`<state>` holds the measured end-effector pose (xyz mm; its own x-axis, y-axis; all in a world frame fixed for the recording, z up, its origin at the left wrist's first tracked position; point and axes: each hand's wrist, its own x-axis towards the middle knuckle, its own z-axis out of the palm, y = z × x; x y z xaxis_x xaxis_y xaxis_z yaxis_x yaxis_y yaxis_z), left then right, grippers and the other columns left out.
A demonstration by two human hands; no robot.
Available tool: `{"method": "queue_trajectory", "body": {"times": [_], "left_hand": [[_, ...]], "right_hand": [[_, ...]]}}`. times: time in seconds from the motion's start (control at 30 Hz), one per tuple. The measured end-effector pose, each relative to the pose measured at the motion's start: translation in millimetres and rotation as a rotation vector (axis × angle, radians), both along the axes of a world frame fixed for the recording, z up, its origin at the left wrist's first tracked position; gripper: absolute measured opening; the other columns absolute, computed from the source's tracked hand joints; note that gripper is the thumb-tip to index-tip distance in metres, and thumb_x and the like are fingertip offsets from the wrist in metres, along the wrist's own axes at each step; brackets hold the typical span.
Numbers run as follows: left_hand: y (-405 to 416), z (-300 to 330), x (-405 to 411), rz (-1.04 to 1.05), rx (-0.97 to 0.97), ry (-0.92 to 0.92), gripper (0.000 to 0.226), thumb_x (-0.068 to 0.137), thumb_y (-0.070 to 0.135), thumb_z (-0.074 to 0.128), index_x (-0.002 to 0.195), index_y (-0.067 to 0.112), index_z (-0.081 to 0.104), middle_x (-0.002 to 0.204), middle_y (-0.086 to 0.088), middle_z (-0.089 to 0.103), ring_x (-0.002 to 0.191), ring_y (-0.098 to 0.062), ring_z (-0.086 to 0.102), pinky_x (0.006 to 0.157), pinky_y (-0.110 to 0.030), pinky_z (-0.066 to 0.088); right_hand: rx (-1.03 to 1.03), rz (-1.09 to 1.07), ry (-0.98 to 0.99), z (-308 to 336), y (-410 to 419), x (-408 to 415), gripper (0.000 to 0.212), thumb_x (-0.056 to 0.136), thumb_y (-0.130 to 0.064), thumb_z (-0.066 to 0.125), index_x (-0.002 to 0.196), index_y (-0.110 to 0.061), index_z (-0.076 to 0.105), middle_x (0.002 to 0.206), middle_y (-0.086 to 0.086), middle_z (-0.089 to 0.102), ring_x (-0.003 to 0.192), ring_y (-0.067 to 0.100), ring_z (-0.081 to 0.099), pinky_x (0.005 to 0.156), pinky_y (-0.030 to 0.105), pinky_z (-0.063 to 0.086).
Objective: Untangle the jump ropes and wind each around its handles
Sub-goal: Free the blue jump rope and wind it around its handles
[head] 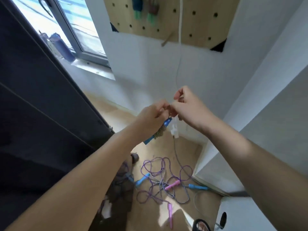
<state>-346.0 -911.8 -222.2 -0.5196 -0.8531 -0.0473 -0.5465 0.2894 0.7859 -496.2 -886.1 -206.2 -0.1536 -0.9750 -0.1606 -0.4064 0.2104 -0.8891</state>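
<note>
left hand (154, 114) at frame centre gripped a smooth blue handle (157, 130) wound with braided rope | right hand (188, 105) pinched at its top end | thin purple and speckled cords (164, 179) lay tangled, looping, on wooden floor (150, 214), lower centre

We look down at a pale wooden floor (150, 147) that meets white walls (146, 64), with patches of sunlight lying on the boards near the bottom. To our left a dark cabinet (33, 105) fills the side, and beyond it a grey-framed window (78, 30) lets in bright daylight over a sill (93, 69) where a dark blue bottle (62, 47) stands. Ahead of us a wooden pegboard (191, 19) with black corner mounts hangs on the wall, and to our right a white ledge (225, 164) steps out from the corner.
</note>
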Motion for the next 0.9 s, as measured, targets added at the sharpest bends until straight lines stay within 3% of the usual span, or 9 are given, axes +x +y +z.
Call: {"method": "queue_trajectory", "body": {"times": [0.07,0.17,0.27,0.4,0.53,0.63,0.77,0.9], "left_hand": [[-12.5,44.5,-11.3,-0.008,-0.132,-0.029,0.012,0.100,0.012,0.044,0.093,0.013,0.052,0.077,-0.012,0.065,0.062,-0.023,0.065,0.061,-0.042,0.056],[-23.6,95.7,-27.7,0.023,-0.252,-0.002,0.015,0.100,0.008,0.045,0.086,0.014,0.048,0.067,-0.003,0.055,0.052,-0.008,0.050,0.053,-0.024,0.041],[-28.8,131.7,-37.3,0.032,-0.226,0.078,0.015,0.101,0.004,0.043,0.087,0.007,0.049,0.067,-0.002,0.051,0.052,-0.001,0.050,0.051,-0.012,0.039],[-40.9,156.2,-38.7,0.084,-0.215,0.122,0.012,0.102,0.005,0.046,0.093,0.000,0.053,0.068,-0.003,0.054,0.051,0.000,0.053,0.048,-0.011,0.042],[-67.4,161.9,-30.2,0.049,-0.186,0.131,0.016,0.104,0.012,0.050,0.095,0.000,0.054,0.073,-0.012,0.059,0.055,-0.008,0.055,0.050,-0.014,0.046],[-92.8,164.2,-22.4,0.010,-0.243,0.165,0.016,0.105,0.008,0.048,0.092,0.000,0.052,0.070,-0.007,0.055,0.058,-0.006,0.051,0.054,-0.013,0.044],[-131.5,167.2,-18.7,0.055,-0.238,0.113,0.019,0.106,0.014,0.046,0.096,0.000,0.052,0.082,-0.012,0.061,0.063,-0.007,0.050,0.058,-0.011,0.044],[-171.1,169.0,-19.8,0.140,-0.266,0.043,0.018,0.105,0.017,0.044,0.099,0.006,0.058,0.087,-0.002,0.060,0.077,-0.014,0.053,0.064,-0.020,0.042]], "right_hand": [[0.017,-0.052,-0.118,43.3,-11.7,-7.3,0.028,0.064,-0.027,0.052,0.090,-0.021,0.042,0.079,0.007,0.068,0.073,0.025,0.062,0.065,0.042,0.048],[0.032,-0.120,-0.270,90.7,-24.5,-19.2,0.024,0.076,-0.011,0.058,0.094,-0.014,0.043,0.084,0.008,0.060,0.076,0.021,0.058,0.066,0.034,0.047],[-0.009,-0.118,-0.330,125.1,-35.5,-27.8,0.023,0.081,-0.001,0.057,0.095,-0.013,0.043,0.089,0.011,0.056,0.078,0.021,0.054,0.066,0.032,0.046],[-0.058,-0.135,-0.373,141.7,-50.8,-30.7,0.024,0.082,0.003,0.058,0.094,-0.013,0.045,0.092,0.012,0.056,0.077,0.021,0.056,0.065,0.030,0.049],[-0.135,-0.115,-0.241,150.5,-65.8,-26.8,0.017,0.086,0.000,0.061,0.097,-0.010,0.055,0.088,0.011,0.062,0.071,0.013,0.063,0.065,0.024,0.055],[-0.217,-0.175,-0.187,156.4,-80.8,-21.5,0.012,0.088,-0.001,0.065,0.097,-0.005,0.060,0.085,0.012,0.067,0.068,0.008,0.066,0.066,0.025,0.056],[-0.273,-0.279,-0.082,157.8,-111.8,-7.0,0.011,0.089,-0.007,0.067,0.093,-0.014,0.060,0.090,0.006,0.068,0.081,0.015,0.069,0.074,0.033,0.059],[-0.306,-0.292,0.085,156.5,-146.1,4.6,0.013,0.092,-0.014,0.064,0.097,-0.022,0.055,0.091,-0.008,0.062,0.083,0.008,0.060,0.073,0.025,0.051]]}}
